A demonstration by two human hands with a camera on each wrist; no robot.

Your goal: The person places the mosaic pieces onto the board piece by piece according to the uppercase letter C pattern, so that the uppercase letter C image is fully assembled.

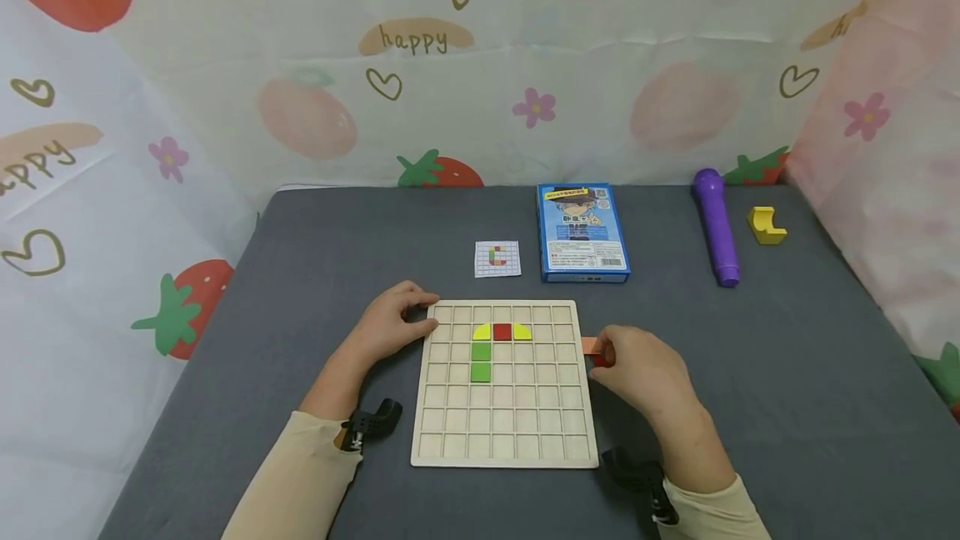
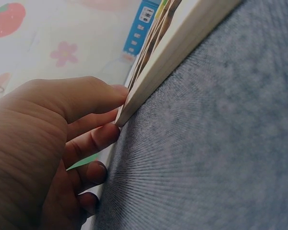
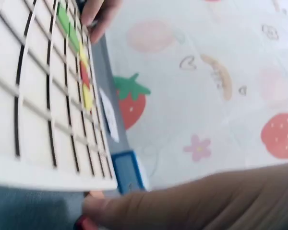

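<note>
A pale wooden grid board [image 1: 502, 423] lies on the grey table. Two yellow pieces, one red square [image 1: 502, 332] and two green squares [image 1: 481, 362] are set in its cells. My left hand [image 1: 390, 323] pinches the board's far left corner; its thumb [image 2: 101, 98] and fingertips meet the corner in the left wrist view. Beside the board's right edge, my right hand [image 1: 637, 369] has thumb and fingers curled on a small red piece [image 1: 601, 361], mostly covered by them. An orange piece [image 1: 589, 345] shows between that hand and the board.
Behind the board lies a small pattern card [image 1: 497, 259], with a blue box [image 1: 583, 232] to its right. Farther right are a purple stick-shaped object [image 1: 717, 227] and a yellow notched block [image 1: 767, 226]. A printed curtain [image 1: 562, 57] hangs along the table's back edge.
</note>
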